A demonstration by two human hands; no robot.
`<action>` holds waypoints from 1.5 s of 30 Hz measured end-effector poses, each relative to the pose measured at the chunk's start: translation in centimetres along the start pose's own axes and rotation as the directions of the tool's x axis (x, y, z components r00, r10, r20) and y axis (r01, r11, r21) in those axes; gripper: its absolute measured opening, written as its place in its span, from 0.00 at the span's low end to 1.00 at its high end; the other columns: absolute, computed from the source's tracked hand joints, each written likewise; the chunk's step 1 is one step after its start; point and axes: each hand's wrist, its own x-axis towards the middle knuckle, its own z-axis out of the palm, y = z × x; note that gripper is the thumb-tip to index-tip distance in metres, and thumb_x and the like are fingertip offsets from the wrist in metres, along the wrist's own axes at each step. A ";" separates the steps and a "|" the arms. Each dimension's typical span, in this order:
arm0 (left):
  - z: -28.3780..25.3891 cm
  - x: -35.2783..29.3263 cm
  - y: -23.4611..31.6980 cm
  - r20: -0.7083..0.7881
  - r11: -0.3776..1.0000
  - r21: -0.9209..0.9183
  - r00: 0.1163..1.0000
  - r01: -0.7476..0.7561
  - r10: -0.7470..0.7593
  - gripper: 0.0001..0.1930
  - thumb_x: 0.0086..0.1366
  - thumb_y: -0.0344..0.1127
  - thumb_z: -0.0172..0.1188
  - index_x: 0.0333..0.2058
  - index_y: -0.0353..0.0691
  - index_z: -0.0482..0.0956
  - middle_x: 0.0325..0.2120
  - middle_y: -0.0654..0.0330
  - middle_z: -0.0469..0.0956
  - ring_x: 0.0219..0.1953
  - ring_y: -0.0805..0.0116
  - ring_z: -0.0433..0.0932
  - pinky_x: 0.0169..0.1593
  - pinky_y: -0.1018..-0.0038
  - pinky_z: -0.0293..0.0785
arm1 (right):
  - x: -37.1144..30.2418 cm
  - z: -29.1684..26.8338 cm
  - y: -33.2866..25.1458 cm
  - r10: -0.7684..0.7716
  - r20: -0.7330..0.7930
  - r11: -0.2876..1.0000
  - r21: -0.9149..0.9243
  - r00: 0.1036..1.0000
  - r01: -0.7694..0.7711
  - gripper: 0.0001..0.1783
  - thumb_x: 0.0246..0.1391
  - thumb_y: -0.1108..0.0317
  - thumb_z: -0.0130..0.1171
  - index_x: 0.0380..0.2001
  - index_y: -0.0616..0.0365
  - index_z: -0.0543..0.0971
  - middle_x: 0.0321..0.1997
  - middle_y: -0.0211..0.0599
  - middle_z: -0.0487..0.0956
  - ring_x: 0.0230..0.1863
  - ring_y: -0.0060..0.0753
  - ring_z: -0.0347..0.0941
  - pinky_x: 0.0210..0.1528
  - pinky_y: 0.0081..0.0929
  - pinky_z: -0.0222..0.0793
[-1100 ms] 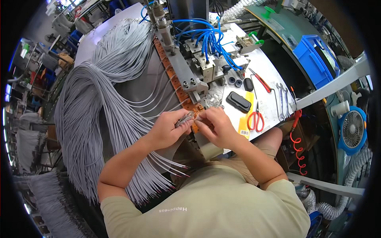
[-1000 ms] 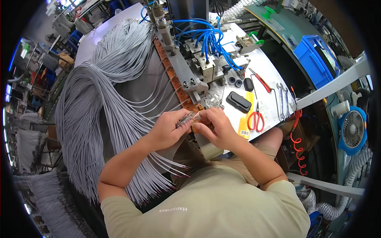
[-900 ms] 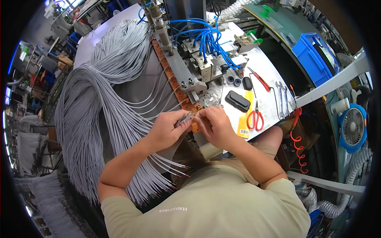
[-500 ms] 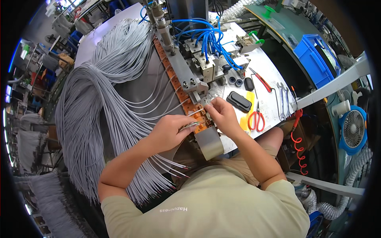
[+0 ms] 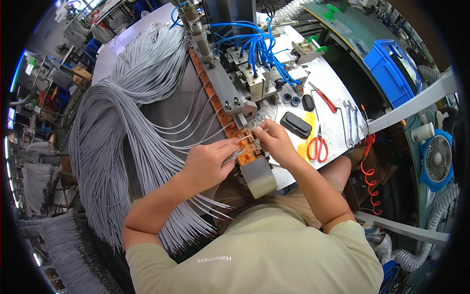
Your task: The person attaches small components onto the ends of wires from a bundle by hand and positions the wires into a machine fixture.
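Observation:
My left hand (image 5: 205, 164) is closed, its fingers pinched together over the orange fixture strip (image 5: 252, 156). Thin, light-coloured pieces (image 5: 234, 156) stick out from under its thumb; their exact kind is unclear. Opposite it, my right hand (image 5: 275, 141) pinches at the strip's right edge. A short pale cable end (image 5: 246, 137) runs across the strip towards the right fingertips, which hide its tip. Several grey cables (image 5: 188, 146) curve from a large bundle (image 5: 105, 112) on the left to the strip. The metal clamp block (image 5: 240, 110) of the machine stands just beyond my hands.
Right of the strip lie a black case (image 5: 295, 125), red-handled scissors (image 5: 318, 148), a red-handled tool (image 5: 323, 99) and wrenches (image 5: 350, 122). Blue air tubes (image 5: 259, 46) loop above the machine. A blue bin (image 5: 389, 73) and a fan (image 5: 436, 159) are farther right.
My left hand has turned slightly and moved a little right, closer to the strip. The light pieces under its thumb have shifted with it. My right hand stays at nearly the same spot, still pinching.

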 end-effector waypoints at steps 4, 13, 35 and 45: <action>0.3 -0.2 -0.5 -0.024 1.000 -0.028 1.000 -0.011 0.010 0.16 0.53 0.29 0.66 0.42 0.38 0.82 0.45 0.57 0.83 0.36 0.57 0.84 0.37 0.70 0.81 | 0.1 0.2 0.6 0.031 -0.019 0.996 0.084 0.999 -0.029 0.10 0.65 0.64 0.57 0.33 0.56 0.71 0.19 0.19 0.66 0.18 0.11 0.58 0.21 0.16 0.51; -0.8 0.5 -0.1 0.107 0.807 -0.524 0.961 0.272 -0.255 0.12 0.65 0.29 0.61 0.46 0.32 0.79 0.35 0.53 0.85 0.29 0.73 0.83 0.34 0.79 0.77 | -5.7 0.8 -3.0 -0.306 -0.133 0.943 -0.179 0.943 0.280 0.06 0.63 0.69 0.59 0.35 0.58 0.73 0.17 0.23 0.70 0.16 0.13 0.61 0.19 0.17 0.54; -0.5 0.4 -0.4 0.067 0.857 -0.447 0.965 0.257 -0.255 0.08 0.63 0.27 0.64 0.41 0.32 0.81 0.23 0.60 0.82 0.27 0.79 0.81 0.33 0.80 0.75 | -5.1 3.6 -2.7 -0.611 0.088 0.606 -0.588 0.787 0.535 0.06 0.59 0.73 0.62 0.38 0.63 0.80 0.16 0.34 0.78 0.15 0.21 0.71 0.20 0.21 0.62; -0.3 0.5 -0.5 0.061 0.897 -0.389 0.978 0.207 -0.199 0.08 0.63 0.28 0.63 0.40 0.32 0.81 0.22 0.59 0.81 0.26 0.79 0.80 0.32 0.80 0.74 | -5.2 3.3 -3.1 -0.390 0.071 0.784 -0.497 0.918 0.372 0.07 0.55 0.70 0.64 0.36 0.58 0.78 0.19 0.34 0.78 0.18 0.34 0.72 0.32 0.31 0.63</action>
